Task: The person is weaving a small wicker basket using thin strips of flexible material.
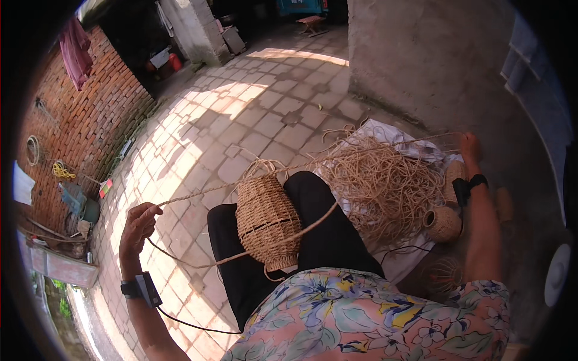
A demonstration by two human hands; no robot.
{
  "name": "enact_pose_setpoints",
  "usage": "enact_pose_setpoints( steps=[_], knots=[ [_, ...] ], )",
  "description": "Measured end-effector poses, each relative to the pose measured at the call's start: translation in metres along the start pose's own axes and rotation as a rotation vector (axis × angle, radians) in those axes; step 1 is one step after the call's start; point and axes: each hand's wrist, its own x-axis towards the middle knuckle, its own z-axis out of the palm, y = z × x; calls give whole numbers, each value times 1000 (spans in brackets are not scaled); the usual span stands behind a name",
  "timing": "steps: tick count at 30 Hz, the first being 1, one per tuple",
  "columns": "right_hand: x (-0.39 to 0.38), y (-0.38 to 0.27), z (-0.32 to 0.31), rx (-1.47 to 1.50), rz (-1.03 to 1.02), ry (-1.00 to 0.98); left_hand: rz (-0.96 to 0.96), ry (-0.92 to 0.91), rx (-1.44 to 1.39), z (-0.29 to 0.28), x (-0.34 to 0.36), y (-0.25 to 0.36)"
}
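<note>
A tan woven rope basket [265,216] lies between my black-trousered thighs, its narrow rim toward me and loose strands at the far end. My left hand [139,227] is out to the left, closed on a twisted cord [217,188]. My right hand [469,147] is raised at the far right, closed on that cord, which stretches across above the basket. A slack length of cord [205,265] hangs from my left hand and loops over the basket.
A large tangle of cord [379,186] lies on a white sheet [409,265] at right, beside small round woven pots [442,224]. Pavers [223,126] cover the yard. A brick wall [84,120] with hanging items is at left, a concrete wall [415,60] at right.
</note>
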Motion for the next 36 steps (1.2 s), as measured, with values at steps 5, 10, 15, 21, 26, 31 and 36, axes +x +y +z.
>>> enact_pose_setpoints(
  steps=[5,10,15,21,26,31,36],
  knots=[
    [-52,-54,19,-170,-285,-185,98,99,138,32,4,21],
    [-161,-295,-72,841,-721,-416,334,-103,218,142,30,66],
    [-243,-357,-126,1389,-757,-1186,339,-284,138,176,38,74],
    [-184,-236,-32,1166,-324,-892,81,-115,215,104,37,22],
    [-103,-83,32,438,-178,-390,-66,-33,206,69,15,-12],
    [-86,-15,36,-26,109,-177,-89,5,159,55,0,-23],
    [-117,-98,25,-54,-370,-183,37,-23,254,102,18,-1]
  ],
)
